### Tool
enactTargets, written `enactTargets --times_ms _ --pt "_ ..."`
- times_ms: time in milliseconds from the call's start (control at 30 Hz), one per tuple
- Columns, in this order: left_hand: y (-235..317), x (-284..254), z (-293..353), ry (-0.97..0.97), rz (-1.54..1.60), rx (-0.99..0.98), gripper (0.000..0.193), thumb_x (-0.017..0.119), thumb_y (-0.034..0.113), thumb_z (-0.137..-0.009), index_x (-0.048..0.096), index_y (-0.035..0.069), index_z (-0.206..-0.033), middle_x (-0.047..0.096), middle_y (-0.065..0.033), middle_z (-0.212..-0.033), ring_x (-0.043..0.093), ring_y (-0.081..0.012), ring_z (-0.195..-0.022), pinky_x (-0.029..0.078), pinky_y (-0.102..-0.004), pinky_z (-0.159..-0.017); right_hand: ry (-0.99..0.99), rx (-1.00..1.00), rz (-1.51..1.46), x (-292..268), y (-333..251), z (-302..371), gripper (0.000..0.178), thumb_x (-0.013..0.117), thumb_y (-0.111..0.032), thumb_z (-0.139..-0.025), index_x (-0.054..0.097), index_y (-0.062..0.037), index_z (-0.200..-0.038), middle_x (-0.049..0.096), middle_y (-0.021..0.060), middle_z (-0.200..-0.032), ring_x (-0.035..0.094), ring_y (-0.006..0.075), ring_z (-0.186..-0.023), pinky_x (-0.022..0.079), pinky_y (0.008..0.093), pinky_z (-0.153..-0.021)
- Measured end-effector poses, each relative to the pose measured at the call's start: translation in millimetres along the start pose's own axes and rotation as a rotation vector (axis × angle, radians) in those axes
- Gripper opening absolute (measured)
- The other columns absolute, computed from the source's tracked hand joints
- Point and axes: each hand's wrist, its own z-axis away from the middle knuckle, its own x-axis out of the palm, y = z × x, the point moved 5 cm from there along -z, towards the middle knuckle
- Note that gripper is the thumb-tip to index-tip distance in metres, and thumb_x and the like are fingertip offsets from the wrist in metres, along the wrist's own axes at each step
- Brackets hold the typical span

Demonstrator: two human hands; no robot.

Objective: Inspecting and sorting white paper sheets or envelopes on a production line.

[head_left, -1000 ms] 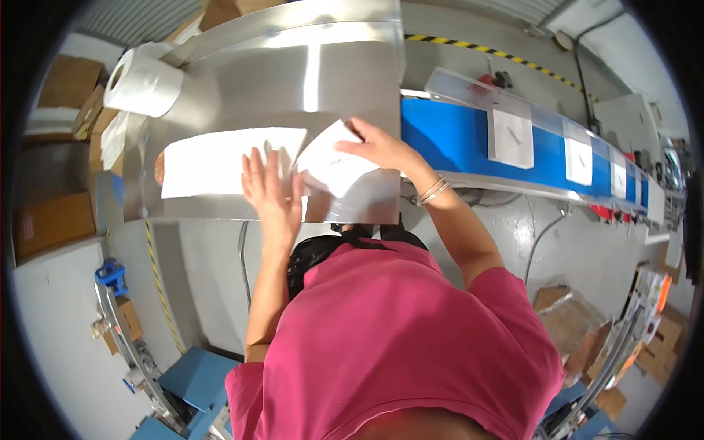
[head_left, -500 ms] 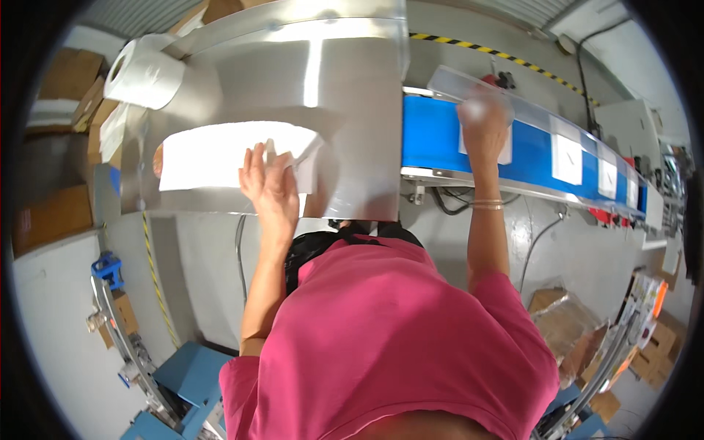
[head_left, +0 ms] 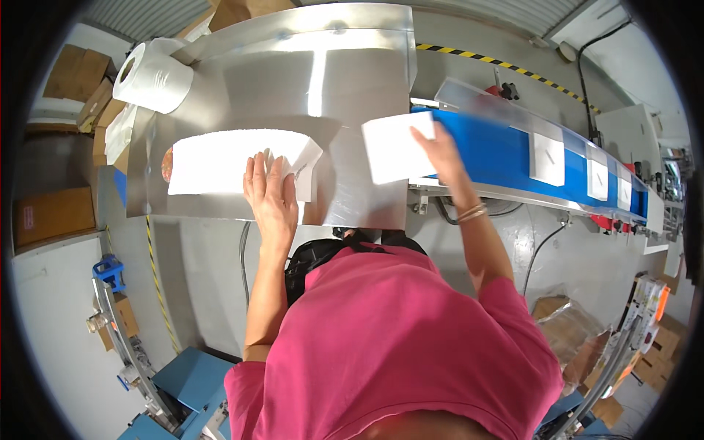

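Note:
My left hand (head_left: 271,192) rests on a long row of white paper pieces (head_left: 213,165) lying on the metal table (head_left: 359,81). Its fingers are stretched out over the right end of the row, where some pieces lean apart. A pinch of my right hand (head_left: 442,152) holds a white square sheet (head_left: 396,149) by its right side, over the table's right edge and the near end of the blue conveyor belt (head_left: 484,150). Farther along the belt lie several white rectangular pieces, the nearest white piece (head_left: 546,159) bearing a small dark mark.
A large white roll (head_left: 154,79) stands at the table's far left corner. Clear guards (head_left: 480,103) run along the belt's far side. Cardboard boxes (head_left: 55,218) are stacked to the left. Cables (head_left: 539,253) hang below the belt, and blue-topped equipment (head_left: 194,378) sits behind me.
My right hand has moved left from above the belt to the table's edge, where it now holds a white sheet. My left hand stays on the row, its fingers flatter. White pieces on the belt have shifted.

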Motion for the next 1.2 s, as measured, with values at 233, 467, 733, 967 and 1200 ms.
enactTargets --times_ms 233,467,733,967,1200 --pt "4.2 2.3 -2.5 0.086 0.048 0.016 0.026 0.063 0.002 -0.079 0.065 0.007 -0.104 0.047 -0.0158 -0.133 0.036 -0.0381 -0.128 0.025 -0.0545 -0.105 0.762 -0.099 1.028 -93.6 -5.9 13.8 0.05 0.071 -0.039 -0.076 0.057 -0.0009 -0.105 0.06 0.0177 -0.105 0.057 0.0307 -0.095 0.046 0.0397 -0.081" --pt "9.1 0.4 -1.1 -0.018 0.024 0.092 0.023 0.067 0.009 -0.077 0.067 0.011 -0.101 0.042 -0.0115 -0.139 0.029 -0.036 -0.134 0.017 -0.0542 -0.108 -0.484 -0.569 0.046 94.3 -101.2 25.7 0.054 0.076 -0.023 -0.073 0.054 -0.0121 -0.12 0.047 0.0133 -0.13 0.043 0.0305 -0.121 0.038 0.0391 -0.1" --pt "-14.5 -4.0 -5.8 0.019 0.037 -0.015 0.041 0.064 0.014 -0.083 0.056 0.005 -0.122 0.039 -0.0176 -0.14 0.031 -0.0394 -0.132 0.024 -0.0512 -0.107 -0.231 -0.224 -0.149 52.6 -24.7 2.0 0.045 0.064 -0.033 -0.087 0.054 0.0055 -0.108 0.062 0.0136 -0.095 0.056 0.0172 -0.087 0.047 0.0324 -0.077" --pt "-14.7 -2.5 -6.7 0.1 0.099 0.032 0.029 0.064 0.002 -0.079 0.064 0.004 -0.107 0.052 -0.0172 -0.127 0.042 -0.039 -0.122 0.031 -0.0505 -0.104 0.593 0.143 0.779 -98.8 25.9 -2.8 0.059 0.063 -0.048 -0.08 0.056 0.003 -0.108 0.06 0.0237 -0.103 0.058 0.0338 -0.097 0.046 0.0418 -0.082" --pt "-9.8 -5.0 -4.3 0.014 0.07 0.03 0.023 0.066 0.004 -0.075 0.067 0.01 -0.098 0.044 -0.0132 -0.136 0.03 -0.038 -0.133 0.018 -0.055 -0.108 -0.33 -0.459 0.274 70.9 -95.8 20.0 0.063 0.079 -0.025 -0.069 0.051 -0.0139 -0.125 0.048 0.0136 -0.127 0.046 0.0315 -0.117 0.043 0.0391 -0.094"
